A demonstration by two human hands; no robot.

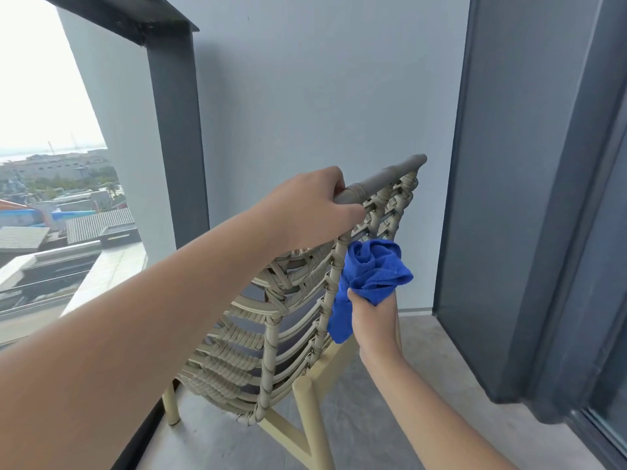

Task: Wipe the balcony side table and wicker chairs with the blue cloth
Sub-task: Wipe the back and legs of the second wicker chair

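A wicker chair (271,320) stands on the grey balcony floor (390,401) with its woven back turned toward the camera, near the pale wall (305,96) at the far edge of the floor. The left hand (312,208) is curled over the grey top rail (383,179) of the chair back, fingers wrapped round it at its left end. The right hand (373,317) grips a bunched blue cloth (369,276) from below, fingers closed on the fabric, and holds it against the right edge of the woven back, just under the top rail. A tail of the cloth hangs down beside the wrist. A dark door frame (509,232) runs along the floor's right edge; a dark railing post (173,130) stands at the left.
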